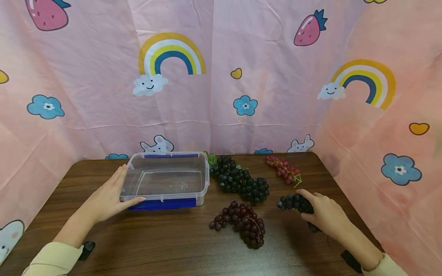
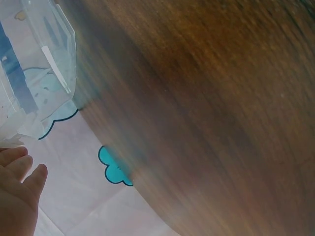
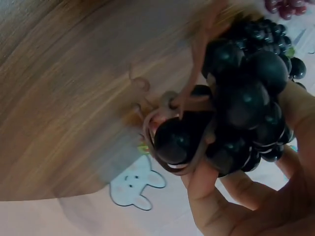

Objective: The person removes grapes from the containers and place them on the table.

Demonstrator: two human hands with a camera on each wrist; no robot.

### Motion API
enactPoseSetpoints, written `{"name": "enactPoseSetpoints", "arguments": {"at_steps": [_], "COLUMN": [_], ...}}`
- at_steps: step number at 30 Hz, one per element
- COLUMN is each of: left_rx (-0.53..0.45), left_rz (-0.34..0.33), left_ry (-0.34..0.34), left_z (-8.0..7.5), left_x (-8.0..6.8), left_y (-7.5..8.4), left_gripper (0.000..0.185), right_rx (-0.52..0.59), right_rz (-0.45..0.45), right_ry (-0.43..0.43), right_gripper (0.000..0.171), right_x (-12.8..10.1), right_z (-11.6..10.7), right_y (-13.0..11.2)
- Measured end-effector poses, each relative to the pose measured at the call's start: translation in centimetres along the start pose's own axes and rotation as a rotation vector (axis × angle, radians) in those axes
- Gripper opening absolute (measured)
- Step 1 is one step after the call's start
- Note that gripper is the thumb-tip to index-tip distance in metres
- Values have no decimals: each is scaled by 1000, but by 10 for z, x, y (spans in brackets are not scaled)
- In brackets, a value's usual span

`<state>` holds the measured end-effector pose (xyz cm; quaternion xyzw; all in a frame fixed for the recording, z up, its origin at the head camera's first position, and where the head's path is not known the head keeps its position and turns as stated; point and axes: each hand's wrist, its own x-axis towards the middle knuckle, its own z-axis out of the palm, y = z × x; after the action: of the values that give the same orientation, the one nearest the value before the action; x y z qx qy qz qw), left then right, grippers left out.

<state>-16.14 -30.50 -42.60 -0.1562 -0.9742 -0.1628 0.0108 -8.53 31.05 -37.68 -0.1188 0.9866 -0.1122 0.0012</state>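
My left hand (image 1: 103,199) rests against the left end of a clear plastic container (image 1: 169,184) with blue latches, fingers straight along its side and thumb stretched by its front edge. In the left wrist view, only part of this hand (image 2: 18,191) shows, beside the container's transparent wall (image 2: 66,59). At the right of the table, my right hand (image 1: 326,212) grips a bunch of black grapes (image 1: 293,203). The right wrist view shows the fingers (image 3: 211,209) curled round these grapes (image 3: 243,101), with a brown curling stem at one end.
On the brown wooden table (image 1: 155,241), a long black grape bunch (image 1: 238,180) lies right of the container. Nearer is a dark red bunch (image 1: 245,222); a small red bunch (image 1: 283,168) lies toward the back right. Pink printed cloth (image 1: 221,126) hangs behind and at both sides.
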Motion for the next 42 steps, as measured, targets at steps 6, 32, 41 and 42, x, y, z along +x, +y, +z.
{"name": "enactPoseSetpoints", "arguments": {"at_steps": [6, 32, 41, 42], "left_rx": [2, -6, -17, -20], "left_rz": [5, 1, -5, -7], "left_ry": [6, 0, -2, -2], "left_z": [0, -2, -1, -1], "left_x": [0, -1, -1, -1], "left_y": [1, 1, 1, 0], "left_gripper": [124, 124, 124, 124], "right_rx": [-9, -6, -11, -9], "right_rz": [37, 192, 225, 230], "right_ry": [12, -14, -31, -36], "right_gripper": [64, 64, 69, 69], "right_x": [9, 40, 46, 46], "right_z": [7, 37, 45, 45], "right_y": [10, 24, 25, 25]}}
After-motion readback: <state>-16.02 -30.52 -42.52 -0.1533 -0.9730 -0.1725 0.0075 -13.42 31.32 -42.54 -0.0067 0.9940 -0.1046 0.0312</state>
